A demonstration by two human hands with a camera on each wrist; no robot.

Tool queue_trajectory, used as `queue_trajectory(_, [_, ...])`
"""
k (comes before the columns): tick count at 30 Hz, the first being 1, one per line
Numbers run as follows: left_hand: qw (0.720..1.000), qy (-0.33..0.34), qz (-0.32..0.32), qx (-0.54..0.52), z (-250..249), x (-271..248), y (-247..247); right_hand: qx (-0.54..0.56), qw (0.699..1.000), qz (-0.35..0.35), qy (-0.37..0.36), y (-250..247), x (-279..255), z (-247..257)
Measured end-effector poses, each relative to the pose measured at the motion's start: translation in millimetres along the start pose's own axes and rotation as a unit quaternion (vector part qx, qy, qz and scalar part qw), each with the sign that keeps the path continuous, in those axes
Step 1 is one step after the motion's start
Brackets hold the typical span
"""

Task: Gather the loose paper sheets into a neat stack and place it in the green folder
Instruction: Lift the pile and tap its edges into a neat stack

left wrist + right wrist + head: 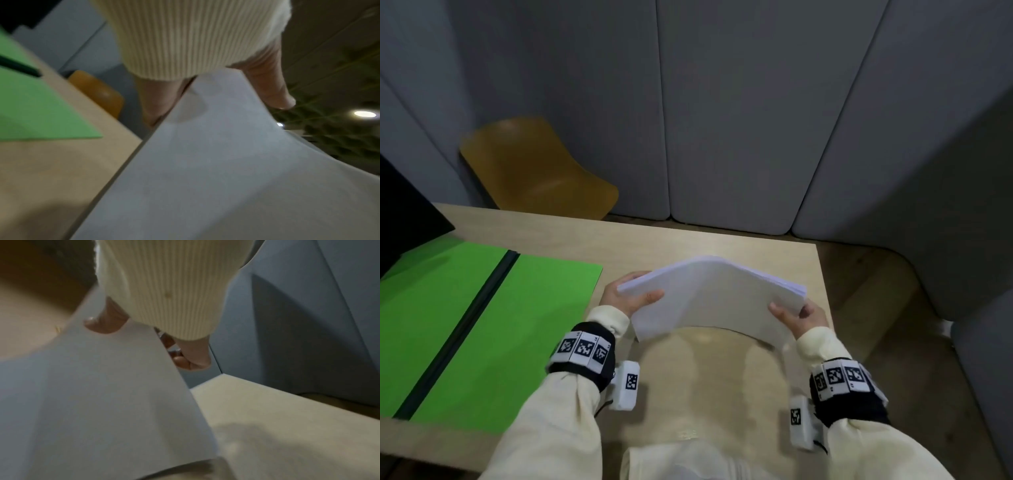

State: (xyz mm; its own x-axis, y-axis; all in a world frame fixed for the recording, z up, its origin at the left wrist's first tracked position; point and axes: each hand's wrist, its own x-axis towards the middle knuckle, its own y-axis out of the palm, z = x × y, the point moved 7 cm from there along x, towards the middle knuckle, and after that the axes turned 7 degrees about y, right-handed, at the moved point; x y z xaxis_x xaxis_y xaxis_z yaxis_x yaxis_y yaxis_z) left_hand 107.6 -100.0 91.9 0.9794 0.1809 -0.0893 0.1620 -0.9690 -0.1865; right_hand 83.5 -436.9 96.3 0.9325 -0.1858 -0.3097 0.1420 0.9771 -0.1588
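Observation:
A stack of white paper sheets is held above the table, bowed upward in the middle. My left hand grips its left edge, thumb on top and fingers underneath. My right hand grips the right edge the same way. The left wrist view shows the paper running from my left hand. In the right wrist view the paper sits under the thumb of my right hand. The green folder lies open and flat at the table's left, with a dark spine down its middle.
A mustard-yellow chair stands behind the table's far left edge. A dark screen sits at the far left above the folder. Grey padded wall panels enclose the back and right. The table's right edge is close to my right hand.

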Motion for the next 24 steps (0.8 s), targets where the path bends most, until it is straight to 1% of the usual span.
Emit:
queue_trajectory(2, [1.000, -0.003, -0.008, 0.013, 8.0, -3.6, -1.4, 0.005, 0.999, -0.025, 0.039, 0.4, 2.3, -10.4])
queue_trajectory(4, [0.999, 0.016, 0.016, 0.024, 10.2, -5.0, 2.8, 0.021, 0.997, -0.041, 0.069, -1.1, 6.7, -12.7])
queue_trajectory(5, [0.999, 0.016, 0.015, 0.025, 10.3, -4.9, 2.4, 0.035, 0.996, -0.043, 0.074, -1.5, 8.0, -12.0])
queue_trajectory(6, [1.000, 0.017, 0.008, 0.024, 9.4, -4.2, 0.7, 0.048, 0.995, -0.044, 0.071, -1.6, 7.8, -10.1])
queue_trajectory(8, [1.000, 0.020, 0.003, 0.020, 5.7, -3.7, -2.7, 0.053, 0.997, -0.042, 0.037, -3.8, 6.5, -2.8])
queue_trajectory(10, [1.000, 0.014, 0.009, 0.009, 7.7, -3.8, -6.9, 0.045, 0.999, -0.014, -0.023, -3.8, 0.9, 5.4])
queue_trajectory(12, [1.000, 0.008, 0.019, 0.003, 10.1, -5.0, -10.8, 0.042, 0.997, 0.023, -0.052, -4.3, -2.4, 6.0])
queue_trajectory(14, [0.999, 0.006, 0.033, 0.014, 7.8, -6.5, -10.9, 0.026, 0.997, 0.056, -0.053, -2.3, -4.7, 7.6])
queue_trajectory(16, [0.999, 0.011, 0.039, 0.019, 3.6, -7.2, -9.8, 0.013, 0.996, 0.068, -0.059, 0.5, -4.6, 9.2])
queue_trajectory(18, [0.999, 0.015, 0.032, 0.022, 2.0, -7.3, -8.7, 0.031, 0.996, 0.066, -0.059, 2.7, -7.6, 11.3])
queue_trajectory(20, [0.999, 0.010, 0.022, 0.033, 0.7, -8.7, -7.3, 0.060, 0.995, 0.048, -0.056, 1.4, -8.1, 11.1])
queue_trajectory(24, [0.999, 0.003, 0.006, 0.044, -2.1, -10.2, -4.1, 0.063, 0.996, 0.028, -0.061, 0.9, -9.3, 15.8])
